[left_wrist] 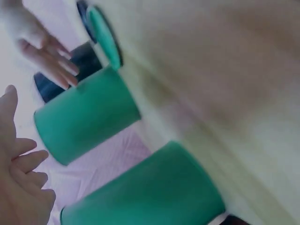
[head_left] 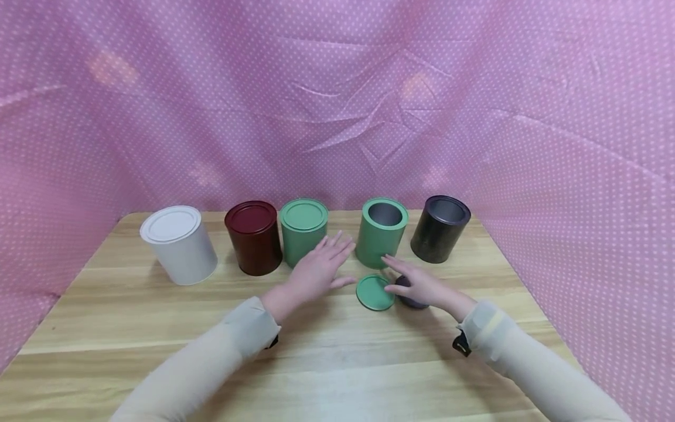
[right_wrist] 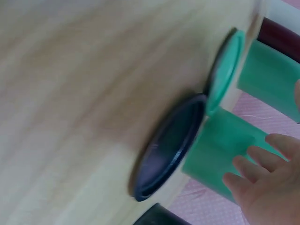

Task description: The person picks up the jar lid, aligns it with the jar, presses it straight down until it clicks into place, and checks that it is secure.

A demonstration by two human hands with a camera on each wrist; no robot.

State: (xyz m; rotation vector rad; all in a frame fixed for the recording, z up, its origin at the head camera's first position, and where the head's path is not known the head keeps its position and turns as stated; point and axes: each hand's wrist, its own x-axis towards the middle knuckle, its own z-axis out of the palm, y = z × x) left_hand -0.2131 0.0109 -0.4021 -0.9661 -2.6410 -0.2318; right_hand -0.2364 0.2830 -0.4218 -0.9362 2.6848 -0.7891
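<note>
My left hand [head_left: 318, 268] reaches out with straight fingers and holds nothing. It overlaps the front of a lidded green can [head_left: 304, 225] in the head view. Fingers extended and thumb apart, my right hand [head_left: 418, 285] hovers over a black lid [right_wrist: 171, 145], partly hiding it in the head view. Beside that lid lies a green lid [head_left: 375, 292], flat on the table. Just behind the lids stands an uncovered green can [head_left: 381, 240] with a dark inside. A black can [head_left: 440, 230], also without its lid, stands to its right.
On the wooden table [head_left: 337, 375], a dark red can [head_left: 254, 240] with its lid on stands left of the lidded green one. Farther left is a white lidded can [head_left: 181, 249]. Pink dotted cloth [head_left: 337, 117] encloses the table at the back and sides.
</note>
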